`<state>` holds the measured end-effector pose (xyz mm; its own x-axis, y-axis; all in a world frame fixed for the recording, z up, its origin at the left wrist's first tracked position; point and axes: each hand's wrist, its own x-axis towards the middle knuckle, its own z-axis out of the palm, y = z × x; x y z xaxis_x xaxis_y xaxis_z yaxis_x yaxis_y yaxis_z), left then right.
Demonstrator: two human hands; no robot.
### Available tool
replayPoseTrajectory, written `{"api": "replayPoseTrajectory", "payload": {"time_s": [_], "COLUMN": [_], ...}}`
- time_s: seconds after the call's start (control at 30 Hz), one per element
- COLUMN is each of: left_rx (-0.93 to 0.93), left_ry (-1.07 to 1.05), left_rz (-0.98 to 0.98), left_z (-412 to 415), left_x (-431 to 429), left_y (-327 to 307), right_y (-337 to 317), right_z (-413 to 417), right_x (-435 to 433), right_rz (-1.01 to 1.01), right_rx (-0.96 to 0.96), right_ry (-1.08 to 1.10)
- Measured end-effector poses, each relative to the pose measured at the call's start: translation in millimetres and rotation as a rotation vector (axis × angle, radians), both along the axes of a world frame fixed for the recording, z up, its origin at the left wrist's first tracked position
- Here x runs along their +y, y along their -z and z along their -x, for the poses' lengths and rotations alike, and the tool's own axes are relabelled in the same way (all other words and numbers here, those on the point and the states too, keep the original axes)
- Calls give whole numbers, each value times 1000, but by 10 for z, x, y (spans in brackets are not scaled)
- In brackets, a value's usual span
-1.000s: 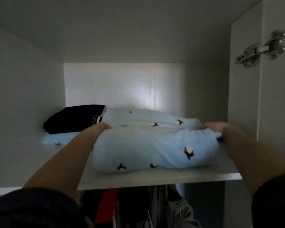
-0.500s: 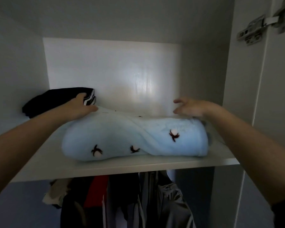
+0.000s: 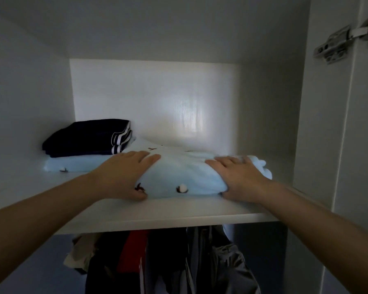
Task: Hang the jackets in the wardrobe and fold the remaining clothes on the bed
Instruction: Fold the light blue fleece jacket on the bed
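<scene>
At the back left of the shelf (image 3: 157,217), a folded navy garment (image 3: 87,139) with white-striped trim sits on a flat pale blue piece (image 3: 77,165). The left hand (image 3: 125,172) rests on the left end of the folded pale blue garment (image 3: 179,172), fingers straight on top and thumb low at its front edge. This fleecy bundle, dotted with small dark-and-white motifs, lies mid-shelf. The right hand (image 3: 240,177) presses its right end, fingers spread flat. Hanging clothes (image 3: 168,262) show below the shelf.
</scene>
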<state>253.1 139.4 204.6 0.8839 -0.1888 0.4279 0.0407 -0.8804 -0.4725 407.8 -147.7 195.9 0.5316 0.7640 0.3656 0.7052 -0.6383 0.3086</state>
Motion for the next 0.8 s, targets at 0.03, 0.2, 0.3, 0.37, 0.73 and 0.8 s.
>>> {"api": "replayPoseTrajectory", "payload": {"time_s": [0.03,0.2,0.3,0.37,0.73,0.8], "left_rx": [11,72,72,50,-248,-252], "left_ry": [-9,-112,-155,-189,-428,-413], "left_rz": [1,15,36,38,-77,-65], "left_z": [-76,-535,-769,-885,-1178,-1199], "left_x": [6,96,218,296,282,269], "left_y": [-25,-62,-49,-24,242,263], "right_y": [-27,-186,-161,-100,99,146], "right_z": [-40,-293,-451,-520,-866,-899], "right_x": [54,341,564,698,827,804], "right_rz": [26,77,66,101,-229,-300], "right_rx": [-12,37,73,27,-15,64], "right_ry": [54,347,461,488,303,240]}}
